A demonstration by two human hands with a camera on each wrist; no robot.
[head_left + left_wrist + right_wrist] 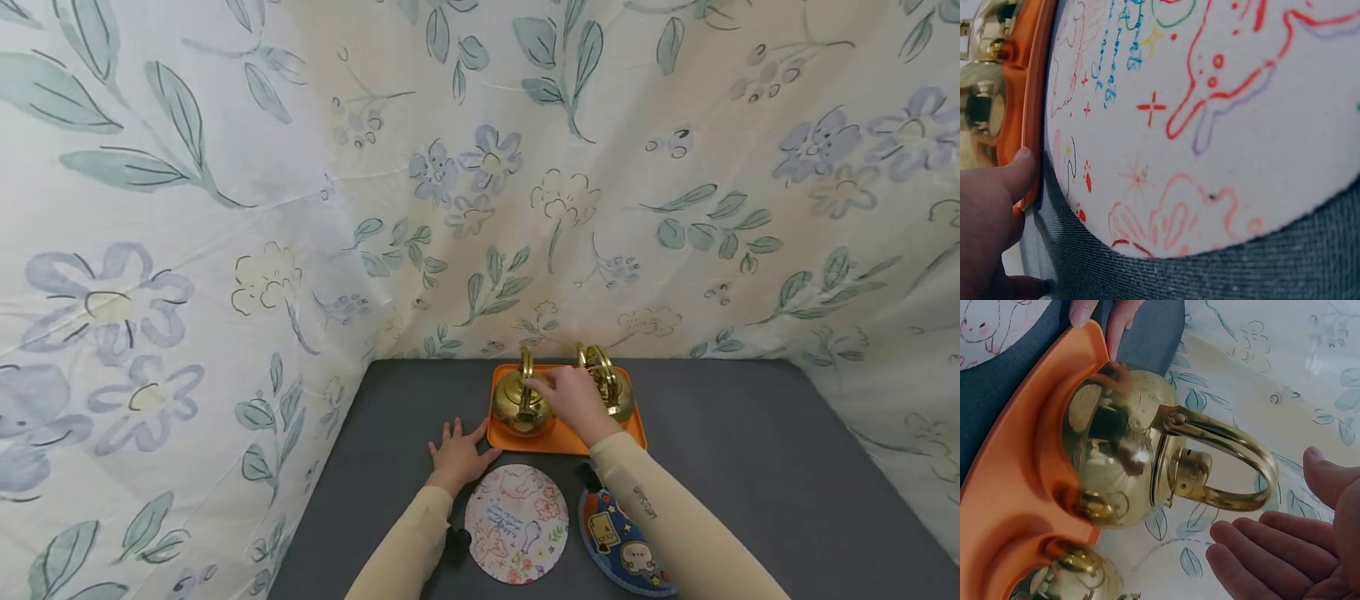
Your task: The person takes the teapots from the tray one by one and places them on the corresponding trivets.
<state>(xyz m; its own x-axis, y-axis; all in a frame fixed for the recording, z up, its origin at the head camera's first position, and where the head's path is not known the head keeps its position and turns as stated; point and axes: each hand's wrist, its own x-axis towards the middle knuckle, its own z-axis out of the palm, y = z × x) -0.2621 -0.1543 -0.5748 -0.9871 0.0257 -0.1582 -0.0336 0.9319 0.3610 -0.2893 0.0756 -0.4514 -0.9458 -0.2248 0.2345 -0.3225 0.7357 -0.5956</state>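
Observation:
An orange tray [566,443] holds shiny brass-coloured kettles. One kettle [517,408] stands upright at the tray's left, its looped handle [1229,447] raised over the lid. My right hand [576,400] is just right of that handle; the right wrist view shows its fingers fairly straight, thumb apart, with a gap between them and the handle. More brass-coloured kettle parts [622,400] stand at the tray's right, partly behind my hand. My left hand [459,457] lies with fingers spread on the dark surface by the tray's front left corner, thumb [1021,169] touching the tray's edge.
A round white mat with coloured drawings [517,525] lies in front of the tray. Right of it, a round blue cartoon mat [622,542] is partly under my right sleeve. Floral cloth [480,275] hangs around the dark tabletop [720,467] at the back and sides.

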